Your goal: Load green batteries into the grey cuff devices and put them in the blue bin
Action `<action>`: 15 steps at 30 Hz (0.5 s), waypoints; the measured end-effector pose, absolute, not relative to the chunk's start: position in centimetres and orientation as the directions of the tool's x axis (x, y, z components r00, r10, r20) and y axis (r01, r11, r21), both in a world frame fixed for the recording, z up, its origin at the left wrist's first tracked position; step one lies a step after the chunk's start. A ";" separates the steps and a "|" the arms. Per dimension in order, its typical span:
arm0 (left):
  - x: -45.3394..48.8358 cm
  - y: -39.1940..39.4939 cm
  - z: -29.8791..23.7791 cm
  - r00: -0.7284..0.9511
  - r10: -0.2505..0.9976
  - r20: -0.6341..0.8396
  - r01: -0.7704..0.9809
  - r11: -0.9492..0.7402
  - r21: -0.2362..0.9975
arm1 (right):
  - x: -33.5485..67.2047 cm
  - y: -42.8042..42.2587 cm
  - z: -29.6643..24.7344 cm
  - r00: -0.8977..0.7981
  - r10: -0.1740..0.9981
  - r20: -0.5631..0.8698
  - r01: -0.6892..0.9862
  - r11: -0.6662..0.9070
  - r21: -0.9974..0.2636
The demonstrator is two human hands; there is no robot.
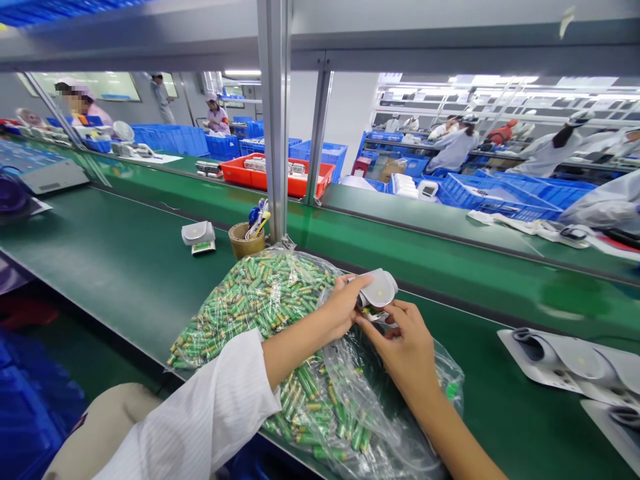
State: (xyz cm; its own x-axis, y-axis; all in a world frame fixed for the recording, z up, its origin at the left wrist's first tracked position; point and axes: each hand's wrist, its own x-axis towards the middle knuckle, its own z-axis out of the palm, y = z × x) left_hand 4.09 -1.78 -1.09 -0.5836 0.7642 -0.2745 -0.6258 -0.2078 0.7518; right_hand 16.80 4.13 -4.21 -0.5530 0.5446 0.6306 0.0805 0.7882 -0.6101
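Note:
My left hand (344, 305) is closed around a light grey wrist blood pressure monitor (381, 288) with a rolled cuff, holding it above the workbench. From the right, my right hand (407, 343) pinches at its underside; a little green and yellow shows there, but whether a battery is between the fingers I cannot tell. Below my forearms lies a large clear plastic bag (390, 427) with a great many green batteries (265, 290) in it. A similar monitor (199, 235) rests on the bench to the left, a green piece showing at its lower side.
A brown cup (247, 241) holding pens and tools stands against a metal post (274, 120). More grey cuffs (575, 360) lie at the right. Beyond the bench are a red tray (245, 175), blue crates (173, 139) and several co-workers. A shelf beam (450, 33) crosses overhead.

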 end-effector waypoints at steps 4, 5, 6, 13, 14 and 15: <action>4.0 -1.7 -1.2 -0.578 0.765 -0.286 -0.634 -0.200 0.747 | 16.8 3.8 -4.2 -0.552 0.520 0.652 0.077 0.810 -0.581; 4.1 -1.7 -1.1 -0.578 0.764 -0.287 -0.636 -0.202 0.745 | 16.8 3.8 -4.1 -0.549 0.523 0.652 0.080 0.809 -0.582; 4.1 -1.7 -1.1 -0.580 0.762 -0.289 -0.638 -0.203 0.743 | 16.8 3.8 -4.1 -0.544 0.530 0.651 0.087 0.807 -0.585; 4.6 -2.0 -1.2 -0.576 0.765 -0.287 -0.608 -0.166 0.777 | 16.9 3.8 -3.4 -0.487 0.622 0.613 0.176 0.758 -0.629; 4.7 -2.0 -1.2 -0.576 0.764 -0.291 -0.608 -0.162 0.778 | 17.0 3.8 -3.5 -0.475 0.639 0.605 0.186 0.745 -0.641; 4.7 -2.0 -1.3 -0.576 0.762 -0.297 -0.607 -0.155 0.779 | 17.0 3.9 -3.7 -0.459 0.661 0.594 0.196 0.727 -0.658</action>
